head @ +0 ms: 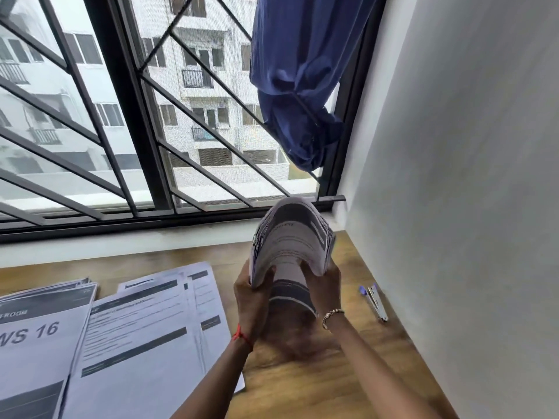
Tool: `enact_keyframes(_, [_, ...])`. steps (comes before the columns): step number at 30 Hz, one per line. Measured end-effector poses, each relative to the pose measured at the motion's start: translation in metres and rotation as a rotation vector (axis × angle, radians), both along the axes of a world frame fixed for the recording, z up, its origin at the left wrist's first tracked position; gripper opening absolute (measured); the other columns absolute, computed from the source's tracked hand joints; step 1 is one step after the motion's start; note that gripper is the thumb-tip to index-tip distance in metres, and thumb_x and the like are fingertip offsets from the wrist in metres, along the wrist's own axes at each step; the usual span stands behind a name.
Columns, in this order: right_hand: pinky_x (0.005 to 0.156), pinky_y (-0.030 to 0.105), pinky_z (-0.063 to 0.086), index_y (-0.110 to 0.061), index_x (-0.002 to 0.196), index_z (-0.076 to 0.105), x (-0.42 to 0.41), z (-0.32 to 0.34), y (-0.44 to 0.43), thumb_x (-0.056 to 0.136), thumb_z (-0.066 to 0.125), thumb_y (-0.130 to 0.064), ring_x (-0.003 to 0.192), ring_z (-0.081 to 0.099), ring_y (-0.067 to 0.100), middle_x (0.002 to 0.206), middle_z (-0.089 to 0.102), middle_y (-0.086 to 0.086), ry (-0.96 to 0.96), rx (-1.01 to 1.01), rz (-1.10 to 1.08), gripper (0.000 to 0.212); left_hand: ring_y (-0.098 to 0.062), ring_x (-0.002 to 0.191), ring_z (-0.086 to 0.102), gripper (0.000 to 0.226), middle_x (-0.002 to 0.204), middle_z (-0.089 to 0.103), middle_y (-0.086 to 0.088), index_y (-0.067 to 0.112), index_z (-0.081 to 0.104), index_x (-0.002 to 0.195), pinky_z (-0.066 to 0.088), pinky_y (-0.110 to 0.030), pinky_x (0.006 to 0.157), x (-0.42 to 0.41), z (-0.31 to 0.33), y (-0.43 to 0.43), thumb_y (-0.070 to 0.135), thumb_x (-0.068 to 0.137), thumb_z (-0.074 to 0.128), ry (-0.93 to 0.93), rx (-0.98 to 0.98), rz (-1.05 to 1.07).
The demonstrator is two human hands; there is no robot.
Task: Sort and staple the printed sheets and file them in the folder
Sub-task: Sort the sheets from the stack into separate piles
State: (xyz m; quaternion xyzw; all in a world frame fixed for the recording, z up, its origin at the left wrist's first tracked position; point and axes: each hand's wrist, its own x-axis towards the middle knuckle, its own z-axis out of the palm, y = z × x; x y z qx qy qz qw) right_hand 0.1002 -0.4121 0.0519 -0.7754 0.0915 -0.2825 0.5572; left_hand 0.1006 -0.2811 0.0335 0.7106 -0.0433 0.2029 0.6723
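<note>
Head camera view, looking down at a wooden desk set in a corner below a barred window, with a blue curtain bunched at the upper right. Both hands hold a thick stack of printed sheets upright above the desk, near the corner. The left hand grips its lower left edge, fingers curled behind and thumb on the front. The right hand pinches the lower right edge in the same way. The stack bows under the grip and its top arches over. Both forearms reach forward from the bottom of the frame, wrists close together. Sorting looks partly done. Two loose piles already lie flat on the desk to the left, a near pile with large lettering on top and a fanned pile beside it. A stapler lies on the desk to the right of the hands, near the wall, apart from any paper, so stapling seems not yet begun. No folder is in sight, so filing remains to be done.
</note>
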Motion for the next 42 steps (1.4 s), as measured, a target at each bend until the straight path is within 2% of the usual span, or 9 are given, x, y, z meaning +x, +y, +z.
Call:
enact_keyframes(7, [0.063,0.033,0.05,0.003,0.089,0.068,0.004,0.001,-0.002,0.081,0.069,-0.009,0.071,0.064,0.026,0.077,0.069,0.013,0.058,0.043,-0.024,0.015,0.003,0.068,0.056,0.008,0.076,0.059,-0.001,0.008,0.057,0.09,0.039,-0.008,0.054,0.003,-0.002,0.007,0.002,0.088,0.061,0.027,0.061,0.028])
enact_keyframes(12, [0.053,0.004,0.042,0.009,0.088,0.069,0.012,0.008,-0.017,0.079,0.069,-0.002,0.075,0.063,0.019,0.08,0.067,0.011,0.084,-0.008,0.02,0.014,-0.022,0.073,0.058,0.006,0.081,0.064,-0.008,0.004,0.063,0.088,0.051,-0.034,0.06,0.023,0.004,0.018,0.007,0.085,0.066,0.131,0.028,-0.045])
enact_keyframes(17, [0.051,0.003,0.044,0.006,0.098,0.067,0.026,0.012,-0.031,0.076,0.072,-0.002,0.081,0.061,0.017,0.089,0.066,0.011,0.221,0.109,0.107,0.024,-0.031,0.084,0.063,0.01,0.091,0.068,-0.014,0.004,0.067,0.092,0.053,-0.05,0.074,0.033,0.007,0.023,0.003,0.082,0.068,0.259,-0.045,-0.162])
enact_keyframes(21, [0.058,0.012,0.046,0.002,0.101,0.065,0.035,0.007,-0.044,0.068,0.08,-0.006,0.084,0.063,0.017,0.095,0.067,0.008,0.341,0.074,0.141,0.037,-0.031,0.089,0.062,0.015,0.097,0.067,-0.014,0.006,0.066,0.096,0.054,-0.044,0.078,0.034,0.006,0.021,-0.002,0.083,0.064,0.449,-0.129,-0.232])
enact_keyframes(26, [0.075,0.025,0.049,0.002,0.105,0.06,0.042,-0.019,-0.05,0.065,0.081,-0.003,0.095,0.062,0.023,0.108,0.066,0.015,0.448,-0.039,0.122,0.046,-0.021,0.076,0.062,0.02,0.097,0.065,-0.011,-0.001,0.061,0.103,0.054,-0.022,0.058,0.037,-0.015,0.02,-0.008,0.084,0.059,0.69,-0.189,-0.256])
enact_keyframes(33, [0.078,0.027,0.042,0.001,0.12,0.052,0.041,-0.069,-0.053,0.073,0.072,0.001,0.098,0.057,0.026,0.112,0.063,0.018,0.614,-0.186,0.095,0.052,-0.025,0.097,0.064,0.033,0.117,0.066,-0.013,0.013,0.063,0.103,0.054,-0.036,0.081,0.036,-0.077,0.019,0.008,0.071,0.064,0.814,-0.085,-0.279])
enact_keyframes(35, [0.077,0.025,0.041,0.001,0.115,0.057,0.038,-0.082,-0.056,0.075,0.071,-0.004,0.095,0.057,0.023,0.11,0.063,0.017,0.618,-0.216,0.087,0.043,-0.023,0.101,0.063,0.043,0.113,0.066,-0.005,0.017,0.061,0.107,0.051,-0.038,0.089,0.034,-0.09,0.02,0.021,0.064,0.07,0.73,0.18,-0.133])
enact_keyframes(38, [0.094,0.035,0.039,0.002,0.113,0.06,0.037,-0.095,-0.059,0.079,0.069,-0.014,0.112,0.05,0.035,0.115,0.055,0.02,0.621,-0.295,0.035,0.039,-0.031,0.116,0.046,0.059,0.123,0.051,-0.012,0.005,0.05,0.122,0.033,-0.041,0.103,0.036,-0.096,0.02,0.026,0.073,0.075,0.611,0.541,0.051])
enact_keyframes(42, [0.112,0.029,0.024,-0.003,0.137,0.041,0.046,-0.093,-0.062,0.09,0.057,-0.017,0.137,0.032,0.024,0.146,0.037,0.012,0.543,-0.227,0.088,0.052,-0.028,0.142,0.022,0.076,0.154,0.025,-0.012,0.009,0.023,0.147,0.021,-0.046,0.116,0.042,-0.101,0.027,0.03,0.087,0.064,0.558,0.395,-0.012])
